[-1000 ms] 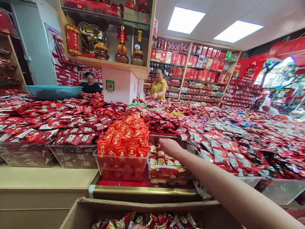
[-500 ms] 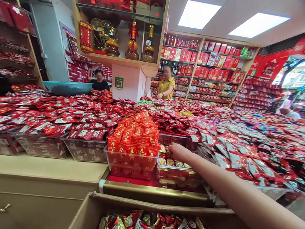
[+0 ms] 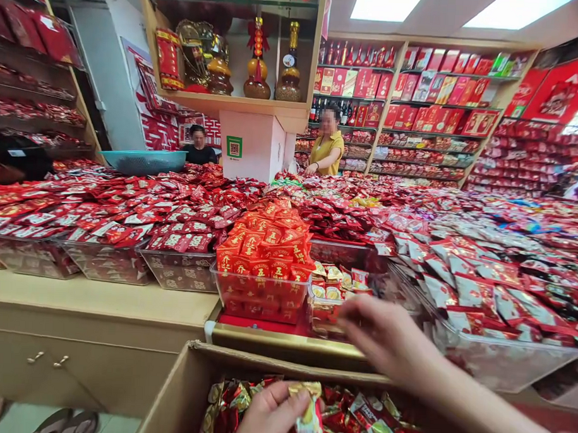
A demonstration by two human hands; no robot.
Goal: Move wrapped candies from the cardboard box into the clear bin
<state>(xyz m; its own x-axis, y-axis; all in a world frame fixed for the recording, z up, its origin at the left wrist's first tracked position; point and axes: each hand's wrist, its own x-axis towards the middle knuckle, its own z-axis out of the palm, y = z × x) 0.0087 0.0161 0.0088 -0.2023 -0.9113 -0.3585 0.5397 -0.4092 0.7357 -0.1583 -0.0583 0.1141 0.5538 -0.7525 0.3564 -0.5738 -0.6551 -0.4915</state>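
My left hand (image 3: 275, 415) is low in the view, over an open cardboard box (image 3: 169, 392) of red and gold wrapped candies (image 3: 376, 421). It pinches one gold, red and white candy packet (image 3: 309, 413) between thumb and fingers. My right hand (image 3: 384, 336) reaches in from the right, above the far edge of the box and in front of a clear bin (image 3: 326, 312) with gold and red packets inside. Its fingers are slightly bent and apart, somewhat blurred, with nothing seen in them. Left of that bin stands a clear bin of orange-red packets (image 3: 263, 253).
Clear bins heaped with red and white packets (image 3: 486, 280) spread across the counter (image 3: 101, 301). A blue basket (image 3: 143, 161) sits at the back left. A person in yellow (image 3: 328, 148) and a person in black (image 3: 200, 149) are behind the counter. Sandals (image 3: 68, 423) lie on the floor.
My right hand has moved from the gold packets' bin down toward the box. My left hand has risen into fuller view with a packet. The camera view has shifted.
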